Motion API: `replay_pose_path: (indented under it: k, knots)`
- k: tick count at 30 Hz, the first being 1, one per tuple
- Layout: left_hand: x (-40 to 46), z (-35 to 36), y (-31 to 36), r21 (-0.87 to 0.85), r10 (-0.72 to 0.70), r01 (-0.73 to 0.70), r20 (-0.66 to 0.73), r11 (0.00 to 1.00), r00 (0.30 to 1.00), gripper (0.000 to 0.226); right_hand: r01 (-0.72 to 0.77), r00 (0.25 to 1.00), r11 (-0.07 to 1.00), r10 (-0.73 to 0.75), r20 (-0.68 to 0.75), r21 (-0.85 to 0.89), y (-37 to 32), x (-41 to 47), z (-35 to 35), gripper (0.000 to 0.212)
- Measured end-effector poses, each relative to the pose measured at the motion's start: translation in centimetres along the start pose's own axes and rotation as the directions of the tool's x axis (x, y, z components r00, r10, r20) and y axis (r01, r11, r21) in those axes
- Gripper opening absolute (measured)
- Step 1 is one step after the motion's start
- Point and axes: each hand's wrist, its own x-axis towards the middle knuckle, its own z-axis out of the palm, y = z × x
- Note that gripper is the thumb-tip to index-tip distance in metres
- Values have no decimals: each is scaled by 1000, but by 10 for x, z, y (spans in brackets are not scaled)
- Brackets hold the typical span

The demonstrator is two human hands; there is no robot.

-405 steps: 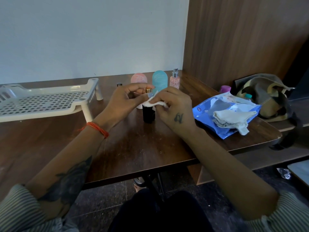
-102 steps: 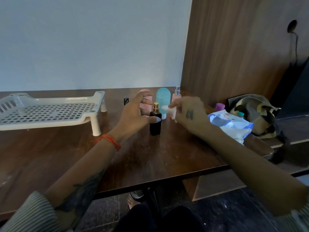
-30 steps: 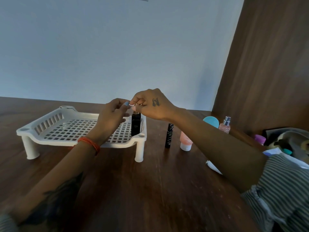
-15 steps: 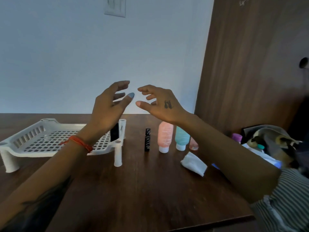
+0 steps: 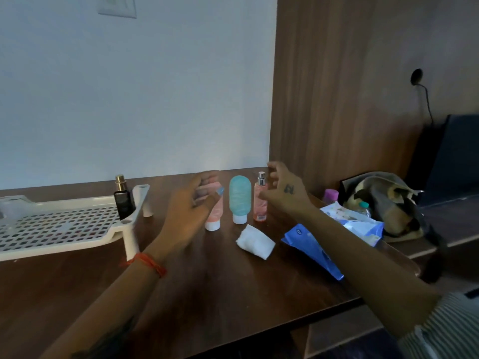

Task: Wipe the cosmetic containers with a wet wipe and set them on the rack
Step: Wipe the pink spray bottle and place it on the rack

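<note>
A black perfume bottle [image 5: 124,200] with a gold cap stands on the right corner of the white slotted rack [image 5: 64,229]. A pink tube [image 5: 216,212], a teal tube [image 5: 239,200] and a small pink spray bottle [image 5: 260,200] stand in a row at the back of the table. My left hand [image 5: 189,208], blurred, hovers in front of the pink tube with loose fingers and holds nothing. My right hand [image 5: 285,190] is spread and empty just right of the spray bottle. A folded wet wipe [image 5: 255,242] lies in front of the tubes.
A blue wipes pack [image 5: 337,237] lies open at the table's right edge. Behind it are a purple-capped bottle [image 5: 331,195] and a patterned bag [image 5: 383,203] on a lower ledge. A wood panel wall [image 5: 337,99] closes the right side.
Both hands have come down and moved right, from above the rack's corner to the row of tubes. The black bottle stays on the rack. The view has swung right.
</note>
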Motion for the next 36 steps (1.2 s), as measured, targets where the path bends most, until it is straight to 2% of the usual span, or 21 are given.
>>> replay_pose_path:
  k: [5, 8, 10, 14, 18, 22, 25, 28, 34, 36]
  knots:
    - [-4, -2, -12, 29, -10, 10, 0, 1000, 1000, 36, -125, 991, 991, 122, 48, 56, 15, 3, 18, 68]
    - [-5, -1, -13, 48, -18, 17, 21, 999, 1000, 37, -154, 987, 987, 152, 43, 38, 16, 5, 24, 53]
    - [-6, 0, -12, 40, -25, 24, 35, 999, 999, 38, -154, 988, 988, 153, 27, 16, 16, 4, 28, 44]
    - [-8, -1, -11, 13, -42, 42, 31, 999, 999, 39, -145, 989, 988, 147, -36, 42, 12, 0, 24, 42]
    - [-7, -3, -10, -13, -32, 32, 0, 999, 999, 37, -53, 993, 996, 61, -102, 75, -4, -17, 13, 38]
    - [-6, -7, -5, -157, -48, 51, 24, 986, 999, 37, -14, 999, 968, 4, 38, 250, -27, -46, 13, 38]
    - [-6, -15, 1, -310, -64, 91, 98, 946, 993, 34, 79, 990, 974, -103, 102, 214, -37, -65, 24, 39]
    - [-6, -20, 5, -392, -84, 151, 182, 907, 980, 34, 95, 974, 959, -145, 176, 266, -43, -75, 32, 32]
    - [-7, -22, -1, -305, -71, 156, 272, 940, 960, 30, 94, 967, 954, -156, 203, 286, -44, -81, 35, 27]
    - [-7, -22, -1, -294, -52, 140, 289, 945, 956, 26, 57, 964, 936, -142, 223, 348, -46, -82, 34, 30]
